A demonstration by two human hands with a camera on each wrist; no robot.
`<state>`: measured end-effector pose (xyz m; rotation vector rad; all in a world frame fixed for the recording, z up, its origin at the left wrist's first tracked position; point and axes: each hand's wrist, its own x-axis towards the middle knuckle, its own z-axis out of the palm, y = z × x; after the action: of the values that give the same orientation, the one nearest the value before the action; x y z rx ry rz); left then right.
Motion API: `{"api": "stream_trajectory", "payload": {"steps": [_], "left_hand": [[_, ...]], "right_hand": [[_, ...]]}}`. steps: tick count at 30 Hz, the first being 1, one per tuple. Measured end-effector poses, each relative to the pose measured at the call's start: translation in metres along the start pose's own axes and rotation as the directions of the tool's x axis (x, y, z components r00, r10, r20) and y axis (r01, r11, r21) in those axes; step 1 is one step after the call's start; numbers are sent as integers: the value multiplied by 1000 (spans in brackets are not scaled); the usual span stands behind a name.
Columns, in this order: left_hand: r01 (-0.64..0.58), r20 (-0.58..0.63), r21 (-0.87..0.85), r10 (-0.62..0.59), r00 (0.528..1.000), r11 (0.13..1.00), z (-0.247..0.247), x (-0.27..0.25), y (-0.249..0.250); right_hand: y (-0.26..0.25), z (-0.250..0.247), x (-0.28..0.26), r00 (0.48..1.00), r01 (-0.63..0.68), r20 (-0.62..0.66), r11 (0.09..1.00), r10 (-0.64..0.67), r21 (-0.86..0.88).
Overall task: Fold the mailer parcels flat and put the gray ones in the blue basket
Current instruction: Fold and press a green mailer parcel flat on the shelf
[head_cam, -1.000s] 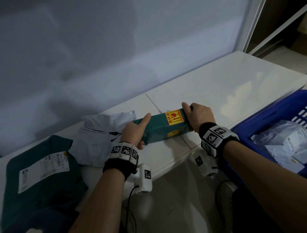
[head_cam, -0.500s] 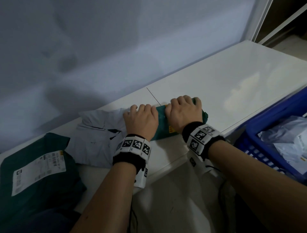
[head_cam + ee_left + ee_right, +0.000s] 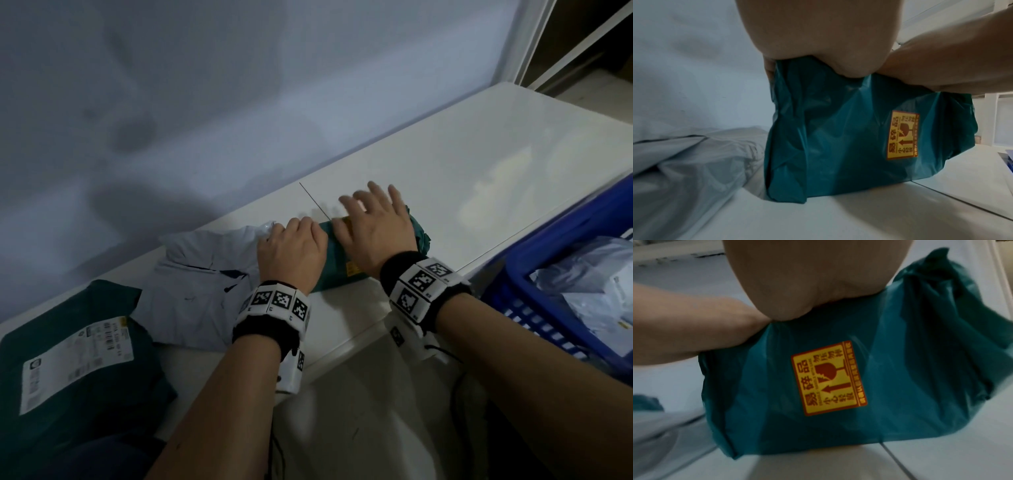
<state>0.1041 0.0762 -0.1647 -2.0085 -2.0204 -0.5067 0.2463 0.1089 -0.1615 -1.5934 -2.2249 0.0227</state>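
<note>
A rolled green mailer parcel (image 3: 339, 274) with a yellow fragile sticker (image 3: 828, 378) lies on the white table (image 3: 479, 178) near its front edge. My left hand (image 3: 291, 250) sits on the parcel's left end, fingers curled over its far side, and the palm heel (image 3: 818, 32) presses into the plastic. My right hand (image 3: 373, 222) lies on the right half with straight, spread fingers, blurred by motion. A crumpled gray mailer (image 3: 205, 274) touches the parcel's left end. The blue basket (image 3: 548, 267) stands at the right with gray mailers (image 3: 599, 291) inside.
A flat green mailer (image 3: 68, 359) with a white shipping label lies at the table's left front corner. A grey wall (image 3: 239, 102) runs along the back of the table. Bare white tabletop stretches behind and to the right of the parcel.
One second ago my hands held the parcel by its ends; they then moved on top of it. Since half a second ago my right fingers have uncurled and spread; the left hand stays curled.
</note>
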Motion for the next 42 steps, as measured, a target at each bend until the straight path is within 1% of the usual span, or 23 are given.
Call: {"api": "stream_trajectory", "payload": {"steps": [2,3,4,5,6,7,8,9,10,13,14,18,21,24,28,29,31,32,33,35,37,39,42], "left_hand": [[39,46,-38,-37,998,999,-2,1,2],[48,52,-45,-45,998,998,-2,1,3],[54,60,-46,-52,997,997,-3,1,3],[61,72,-41,-58,996,997,-4,1,4],[67,93,-30,-64,994,997,-5,1,4],[74,116,-25,-71,991,997,-4,1,4],[85,135,-27,-80,988,996,-4,2,4],[93,146,-30,-88,985,995,-5,2,5],[99,149,-33,-93,984,995,-5,3,6],[101,149,-39,-94,984,994,-6,2,5],[97,145,-35,-91,985,995,-5,1,5],[105,142,-10,-103,984,994,-6,0,7],[107,142,11,-107,984,994,-7,0,8],[106,159,37,-110,981,994,-8,-1,7],[90,181,49,-97,979,995,-9,0,6],[85,174,49,-93,980,995,-8,0,6],[84,162,47,-90,983,995,-7,1,6],[86,156,42,-92,983,995,-6,2,5],[89,148,36,-94,985,995,-5,3,5],[87,131,37,-91,987,996,-5,4,5],[76,137,40,-81,987,996,-6,3,4],[64,173,44,-70,982,997,-8,1,4],[38,204,46,-46,978,998,-12,1,2]], "right_hand": [[18,-12,4,987,-106,-105,985,121,134],[29,-16,7,963,-190,-135,943,233,273],[39,-21,8,922,-299,-88,839,377,455],[49,-24,8,857,-427,58,642,513,636],[56,-25,7,771,-520,244,360,589,774],[60,-26,4,692,-551,409,69,595,832],[62,-26,-1,647,-536,507,-134,570,834],[62,-25,-4,631,-520,546,-221,551,825],[62,-24,-5,634,-531,554,-217,540,819],[51,-21,-3,645,-651,565,-17,514,759],[46,-21,-2,635,-688,589,19,500,726],[39,-17,2,621,-731,624,64,474,679],[40,-17,2,651,-721,595,139,471,678],[41,-15,0,683,-701,581,174,443,691],[46,-11,-5,822,-560,453,352,345,750],[47,-12,-5,854,-516,410,427,320,743],[46,-16,-2,932,-362,260,702,254,613],[44,-19,-1,966,-250,186,836,180,488],[39,-21,1,986,-130,149,924,80,360],[29,-26,3,974,34,213,983,-73,180],[23,-27,5,943,128,303,990,-141,61],[20,-29,7,932,147,337,989,-134,-13],[20,-32,10,941,96,326,995,-87,-12]]}}
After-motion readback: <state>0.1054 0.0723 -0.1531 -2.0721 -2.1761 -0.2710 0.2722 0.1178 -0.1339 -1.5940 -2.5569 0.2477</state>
